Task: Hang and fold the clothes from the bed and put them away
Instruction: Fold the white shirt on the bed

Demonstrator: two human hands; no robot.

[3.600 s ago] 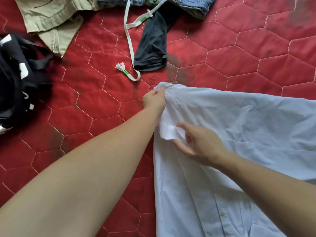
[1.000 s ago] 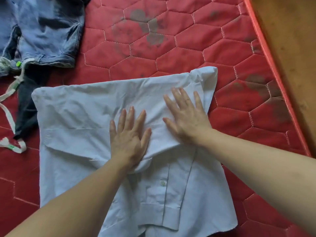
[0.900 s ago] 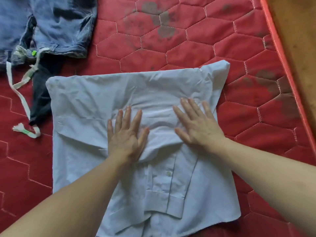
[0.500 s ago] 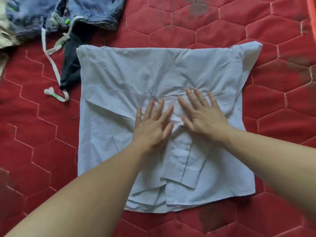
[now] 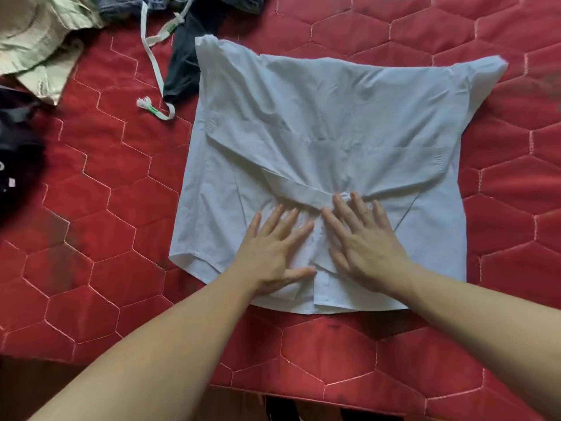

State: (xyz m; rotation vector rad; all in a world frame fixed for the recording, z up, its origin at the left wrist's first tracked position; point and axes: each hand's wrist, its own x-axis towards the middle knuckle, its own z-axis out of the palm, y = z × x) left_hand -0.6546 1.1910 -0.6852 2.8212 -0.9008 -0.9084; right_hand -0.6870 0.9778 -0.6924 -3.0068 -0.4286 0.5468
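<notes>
A pale blue button shirt lies flat on the red quilted bed, with both sleeves folded in across its body. My left hand rests palm down on the shirt's near half, fingers spread. Just to its right, my right hand also presses flat on the cloth, its fingertips touching the folded sleeve cuffs. Neither hand grips anything.
A beige garment lies at the far left, a black one at the left edge. A dark garment with a white drawstring and denim lie beyond the shirt. The bed's near edge runs along the bottom.
Both hands have slid toward me down the shirt, from its middle to its near half, still flat. The view has shifted so the whole shirt sits farther from me.
</notes>
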